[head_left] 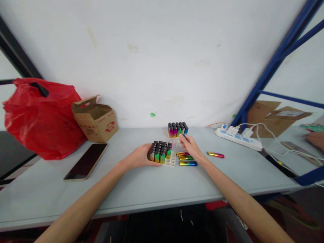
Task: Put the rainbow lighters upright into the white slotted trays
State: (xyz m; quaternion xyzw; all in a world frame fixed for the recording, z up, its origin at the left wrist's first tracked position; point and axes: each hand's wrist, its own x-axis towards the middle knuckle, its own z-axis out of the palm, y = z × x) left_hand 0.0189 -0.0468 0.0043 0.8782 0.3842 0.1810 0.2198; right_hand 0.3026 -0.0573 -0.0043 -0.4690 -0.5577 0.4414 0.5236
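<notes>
My left hand is closed around the left side of a white tray, thumb along its front edge. Upright lighters with black tops and shiny coloured bodies fill most of this tray; bare sockets show along its right side. Beyond the tray, my right hand pinches a lighter, of which only a blue bit shows; the fingers hide the rest. Just behind that hand stands a second block of upright lighters. Below the right wrist lie loose lighters, flat on the table.
Another lighter lies farther right on the grey table. A white power strip with cables is at the right. Leftward are a phone, an open cardboard box and a red bag. Another person's hand shows far right.
</notes>
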